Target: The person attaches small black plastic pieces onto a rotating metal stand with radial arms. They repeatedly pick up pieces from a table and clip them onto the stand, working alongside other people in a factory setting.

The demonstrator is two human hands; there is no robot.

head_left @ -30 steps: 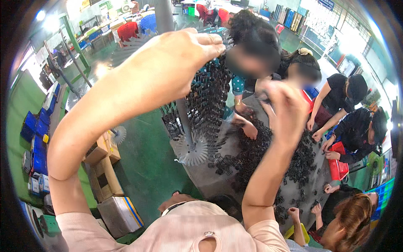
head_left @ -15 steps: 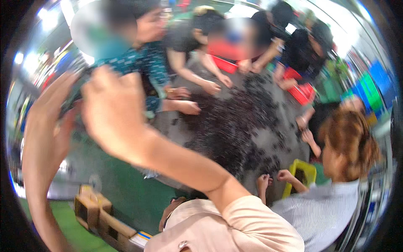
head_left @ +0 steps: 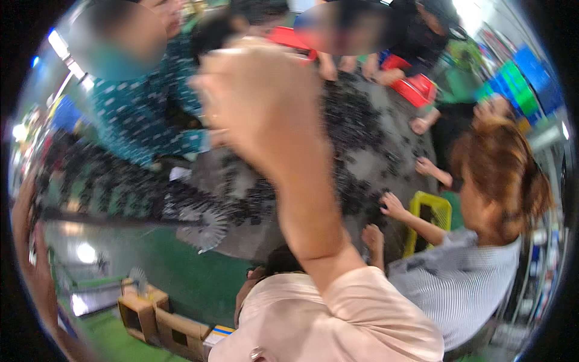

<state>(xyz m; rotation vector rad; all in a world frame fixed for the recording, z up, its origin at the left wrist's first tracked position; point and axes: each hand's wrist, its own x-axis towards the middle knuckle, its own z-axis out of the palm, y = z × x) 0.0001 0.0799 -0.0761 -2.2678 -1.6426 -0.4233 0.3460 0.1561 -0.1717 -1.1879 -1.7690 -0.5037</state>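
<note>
My right hand (head_left: 259, 102) is raised over the near side of the table, blurred, its back toward me. Its fingers look curled closed, and whatever they hold is hidden. At the far left rim my left hand (head_left: 33, 241) shows only in part, dark and smeared. Close to it starts a long band of small black pieces (head_left: 114, 175), running down to the table. Along its lower side lies a dark straight edge. A pale, ribbed, fan-shaped thing (head_left: 205, 229) is at its right end. More small black pieces (head_left: 356, 114) are strewn over the grey tabletop (head_left: 368, 163).
Several people work round the table. A person in a striped shirt (head_left: 452, 283) sits at the right beside a yellow basket (head_left: 443, 211). Red trays (head_left: 416, 87) are at the far side. Cardboard boxes (head_left: 142, 311) stand on the lower left. One person in teal (head_left: 129, 120) is at the left.
My right hand has swung right, from the upper left to over the table. My left hand has dropped toward the left rim. The band of black pieces has come into view between them.
</note>
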